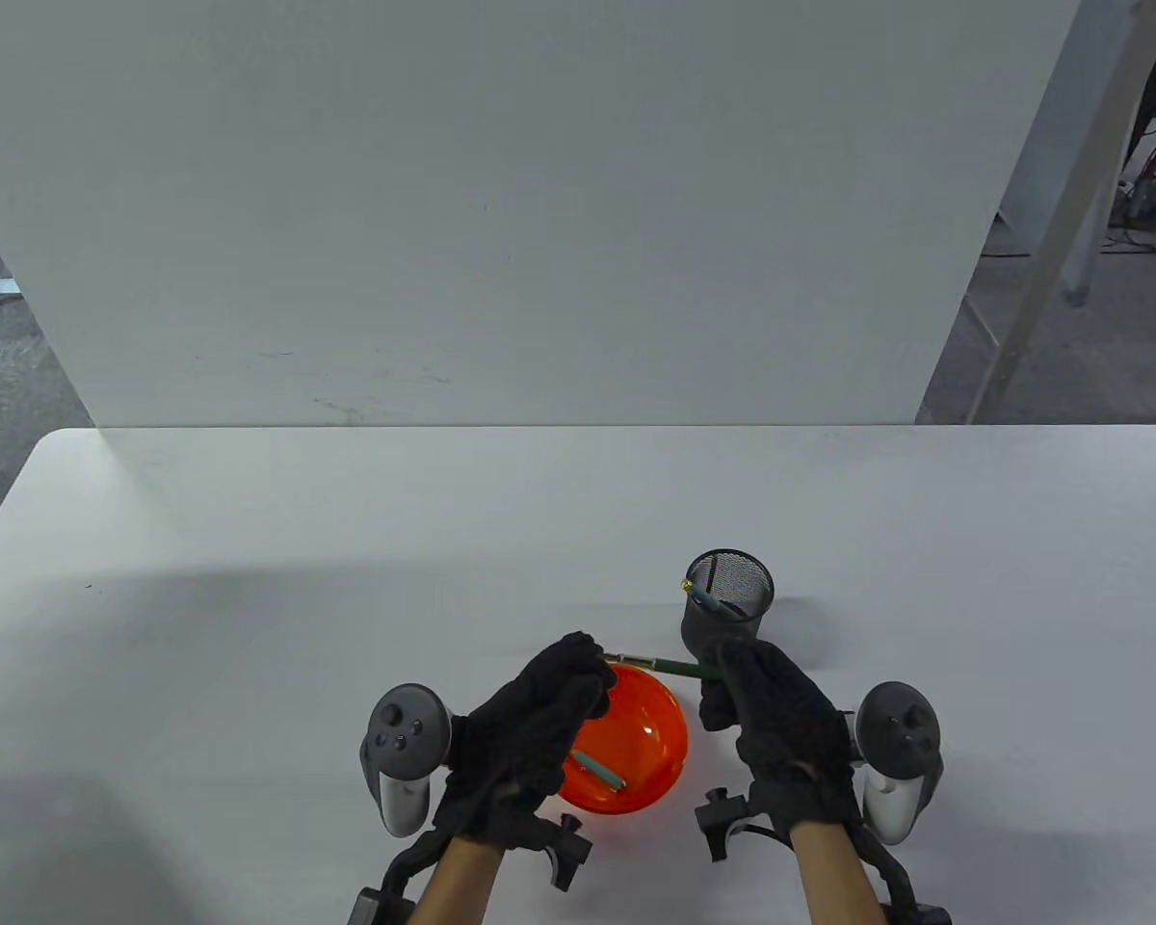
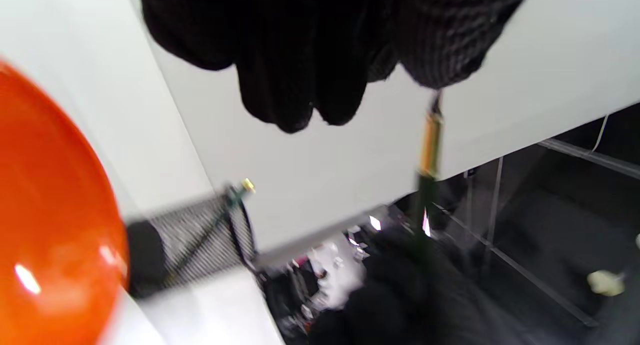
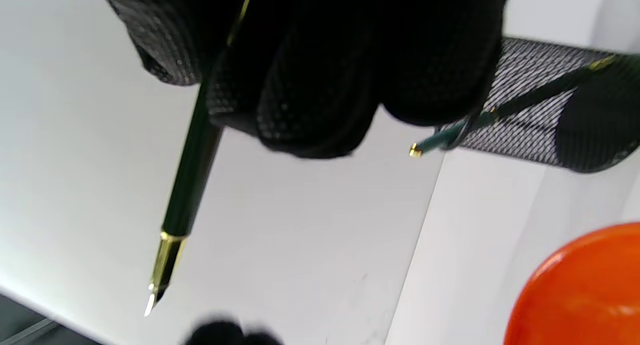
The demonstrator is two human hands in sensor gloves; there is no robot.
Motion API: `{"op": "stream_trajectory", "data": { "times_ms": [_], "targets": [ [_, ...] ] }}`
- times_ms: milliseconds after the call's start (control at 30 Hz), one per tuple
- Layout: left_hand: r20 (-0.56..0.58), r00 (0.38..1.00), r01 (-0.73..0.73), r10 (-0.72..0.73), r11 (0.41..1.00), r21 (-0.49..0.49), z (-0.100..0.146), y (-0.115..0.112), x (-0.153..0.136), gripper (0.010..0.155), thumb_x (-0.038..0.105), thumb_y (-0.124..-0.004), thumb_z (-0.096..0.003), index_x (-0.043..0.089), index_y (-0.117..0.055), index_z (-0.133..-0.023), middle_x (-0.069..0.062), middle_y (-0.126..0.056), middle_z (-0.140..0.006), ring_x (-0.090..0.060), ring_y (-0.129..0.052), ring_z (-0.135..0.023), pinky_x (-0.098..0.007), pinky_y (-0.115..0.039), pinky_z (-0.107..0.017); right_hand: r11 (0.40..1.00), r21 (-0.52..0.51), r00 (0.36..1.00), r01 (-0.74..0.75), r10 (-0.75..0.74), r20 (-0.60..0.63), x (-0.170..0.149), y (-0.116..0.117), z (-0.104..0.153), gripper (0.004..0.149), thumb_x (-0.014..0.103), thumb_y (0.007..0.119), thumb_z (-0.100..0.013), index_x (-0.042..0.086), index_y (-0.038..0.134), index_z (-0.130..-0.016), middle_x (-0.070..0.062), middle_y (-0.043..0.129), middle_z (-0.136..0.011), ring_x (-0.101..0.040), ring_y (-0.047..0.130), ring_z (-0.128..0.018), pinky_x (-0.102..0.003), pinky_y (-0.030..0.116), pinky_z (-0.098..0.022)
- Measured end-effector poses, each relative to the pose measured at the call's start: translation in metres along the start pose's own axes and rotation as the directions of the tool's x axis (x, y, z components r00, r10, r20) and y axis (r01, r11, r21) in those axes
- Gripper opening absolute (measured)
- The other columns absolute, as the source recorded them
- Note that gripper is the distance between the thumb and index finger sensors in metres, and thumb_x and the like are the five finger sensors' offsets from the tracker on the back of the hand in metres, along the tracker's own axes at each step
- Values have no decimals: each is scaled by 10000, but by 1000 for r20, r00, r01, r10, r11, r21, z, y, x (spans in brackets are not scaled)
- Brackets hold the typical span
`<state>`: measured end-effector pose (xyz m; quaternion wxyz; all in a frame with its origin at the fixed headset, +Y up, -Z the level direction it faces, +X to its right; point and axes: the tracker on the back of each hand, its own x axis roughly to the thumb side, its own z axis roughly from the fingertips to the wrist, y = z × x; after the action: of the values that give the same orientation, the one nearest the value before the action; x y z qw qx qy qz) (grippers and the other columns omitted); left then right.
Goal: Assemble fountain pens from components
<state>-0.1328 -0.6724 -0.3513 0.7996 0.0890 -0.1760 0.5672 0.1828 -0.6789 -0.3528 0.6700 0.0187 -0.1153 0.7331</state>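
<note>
The right hand point(image 1: 780, 718) grips a green pen body point(image 3: 192, 150) with its gold nib bare, held over the near edge of the desk point(image 1: 250, 578); the left hand point(image 1: 539, 713) is curled near the nib, but what it holds I cannot tell. One finished pen point(image 1: 708, 597) stands in the mesh cup point(image 1: 727, 602); a part point(image 1: 597, 769) waits in the orange bowl point(image 1: 655, 732); this pen likely still needs capping; bowl and cup crowd the hands.

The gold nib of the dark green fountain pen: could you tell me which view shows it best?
The right wrist view: the gold nib shows whole, point bare. The left wrist view shows only the gold section, blurred. In the table view the left hand covers its tip.
</note>
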Motion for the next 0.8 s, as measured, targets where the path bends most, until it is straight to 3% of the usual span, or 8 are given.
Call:
{"op": "stream_trajectory", "data": {
  "times_ms": [67, 133, 200, 300, 367, 467, 667, 800],
  "targets": [
    [52, 967, 252, -249, 964, -80, -3, -2, 8, 443, 407, -852, -566, 237, -841, -975, -76, -934, -919, -325, -982, -742, -566, -764, -584, 995, 9, 995, 94, -94, -43, -5, -4, -3, 422, 421, 697, -608, 148, 788, -917, -44, 919, -728, -178, 980, -559, -451, 845, -508],
    [86, 883, 469, -462, 851, -236, -8, -16, 18, 457, 424, -863, -561, 258, -829, -984, -54, -912, -948, -314, -957, -784, -573, -744, -617, 980, 11, 978, 197, -195, -77, -9, -6, -4, 431, 401, 715, -604, 140, 770, -943, -58, 909, -771, -197, 977, -605, -463, 837, -531],
    [140, 757, 643, -639, 689, -334, -14, -36, 20, 462, 446, -874, -549, 295, -825, -983, -18, -889, -977, -300, -927, -835, -581, -712, -661, 963, 0, 960, 269, -268, -84, -9, -8, -4, 428, 406, 709, -605, 147, 774, -938, -52, 911, -770, -190, 981, -603, -456, 843, -530],
    [250, 584, 766, -772, 422, -485, -27, -69, 15, 462, 439, -886, -540, 306, -826, -979, -8, -841, -1018, -299, -878, -893, -590, -655, -712, 945, -3, 942, 327, -327, -76, -6, -11, -3, 414, 426, 671, -617, 163, 778, -918, -30, 911, -739, -166, 973, -573, -445, 842, -519],
    [376, 389, 855, -841, 177, -488, -33, -89, 12, 458, 445, -892, -528, 318, -838, -965, -4, -797, -1054, -295, -845, -931, -587, -627, -736, 925, 30, 925, 379, -377, -52, -3, -11, -2, 413, 433, 663, -622, 171, 770, -923, -25, 902, -744, -165, 964, -581, -450, 834, -526],
    [470, 220, 884, -855, -28, -466, -39, -108, 11, 511, 470, -896, -514, 347, -794, -999, -9, -704, -1114, -305, -762, -994, -606, -570, -763, 897, 69, 900, 436, -435, -31, 2, -8, -2, 414, 436, 656, -627, 175, 760, -932, -21, 893, -758, -167, 958, -596, -454, 829, -535],
    [552, 141, 831, -822, -205, -517, -46, -138, -2, 544, 474, -903, -506, 354, -763, -1018, 19, -682, -1117, -283, -738, -1009, -602, -538, -785, 893, 87, 897, 441, -441, -23, 7, -3, 1, 415, 436, 655, -629, 176, 755, -937, -22, 890, -765, -171, 955, -605, -459, 824, -540],
    [542, 159, 815, -825, -200, -544, -46, -139, -15, 572, 473, -907, -500, 341, -725, -1025, 23, -686, -1113, -276, -746, -1006, -600, -544, -785, 909, 61, 911, 412, -411, -38, 4, -5, -1, 416, 435, 655, -630, 174, 754, -939, -24, 887, -769, -174, 955, -607, -464, 822, -540]
  ]
}}
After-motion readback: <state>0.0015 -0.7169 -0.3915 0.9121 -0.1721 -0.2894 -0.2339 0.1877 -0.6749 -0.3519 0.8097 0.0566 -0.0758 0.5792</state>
